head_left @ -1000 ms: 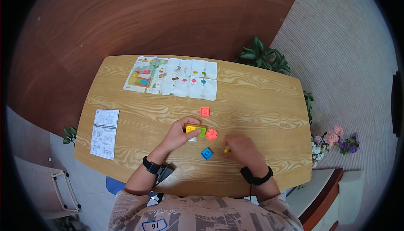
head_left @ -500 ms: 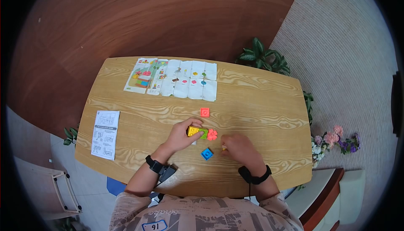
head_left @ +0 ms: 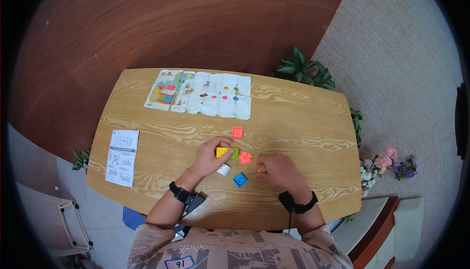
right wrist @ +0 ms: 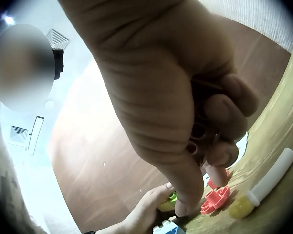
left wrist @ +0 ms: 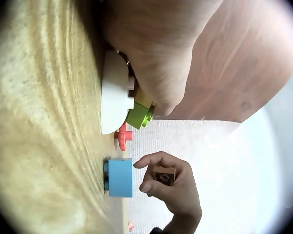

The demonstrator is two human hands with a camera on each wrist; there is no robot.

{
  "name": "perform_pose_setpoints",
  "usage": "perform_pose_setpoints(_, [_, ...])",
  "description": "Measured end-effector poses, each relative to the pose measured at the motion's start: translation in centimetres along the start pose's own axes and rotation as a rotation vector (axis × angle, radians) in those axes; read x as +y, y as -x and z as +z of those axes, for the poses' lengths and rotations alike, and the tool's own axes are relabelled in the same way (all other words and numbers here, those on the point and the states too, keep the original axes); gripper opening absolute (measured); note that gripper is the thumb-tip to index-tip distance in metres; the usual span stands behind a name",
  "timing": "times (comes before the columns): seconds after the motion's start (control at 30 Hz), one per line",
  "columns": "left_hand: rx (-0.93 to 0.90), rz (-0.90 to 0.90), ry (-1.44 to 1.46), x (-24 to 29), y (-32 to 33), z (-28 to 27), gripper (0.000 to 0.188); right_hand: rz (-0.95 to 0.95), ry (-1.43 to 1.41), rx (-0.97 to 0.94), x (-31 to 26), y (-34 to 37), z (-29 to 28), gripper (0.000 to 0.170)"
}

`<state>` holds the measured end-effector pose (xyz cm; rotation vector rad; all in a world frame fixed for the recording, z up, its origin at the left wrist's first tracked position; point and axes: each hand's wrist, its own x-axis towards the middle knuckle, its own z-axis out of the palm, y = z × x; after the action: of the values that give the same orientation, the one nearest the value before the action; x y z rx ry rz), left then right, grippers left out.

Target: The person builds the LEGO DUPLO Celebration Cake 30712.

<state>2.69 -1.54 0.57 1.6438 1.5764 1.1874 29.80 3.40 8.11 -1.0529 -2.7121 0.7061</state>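
Note:
My left hand (head_left: 207,157) grips a joined yellow brick (head_left: 223,152) and green brick (head_left: 235,153), its thumb over the near side. Just below that hand lies a white rounded brick (left wrist: 115,92). My right hand (head_left: 279,172) has its last fingers curled round a brown brick (left wrist: 164,175), hollow underside showing; its thumb and index finger are apart. Near those fingertips a white candle piece (right wrist: 272,178) with a yellow tip lies on the table. Between the hands are a coral flower piece (head_left: 245,158) and a blue brick (head_left: 240,180), which rests studs down.
A coral square brick (head_left: 237,132) sits farther back on the wooden table (head_left: 303,122). An unfolded picture sheet (head_left: 210,92) lies along the far edge and a printed instruction sheet (head_left: 122,158) at the left. Potted leaves (head_left: 304,68) stand beyond the table.
The white rounded brick shows more from under my left hand, which has shifted the yellow and green bricks slightly. My right hand has edged a little to the left.

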Motion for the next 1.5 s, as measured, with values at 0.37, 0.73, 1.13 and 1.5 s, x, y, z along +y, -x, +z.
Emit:
perform_pose_setpoints(0.37, [0.073,0.106,-0.181,0.2,-0.6,-0.7,0.023,0.004,-0.014,0.022,-0.3,-0.3,-0.3,0.034])
perform_pose_setpoints(0.73, [0.012,-0.035,-0.1,0.7,-0.5,-1.2,0.03,0.179,0.013,0.122,2.8,-1.7,-1.1,0.052])
perform_pose_setpoints(1.13, [-0.462,0.296,-0.424,6.3,1.2,-3.8,0.05,0.238,0.143,0.139,4.7,-2.8,0.1,0.069])
perform_pose_setpoints(1.5, [-0.572,0.17,-0.465,5.0,1.5,-4.3,0.047,0.213,0.111,0.056,5.4,-2.8,1.5,0.069])
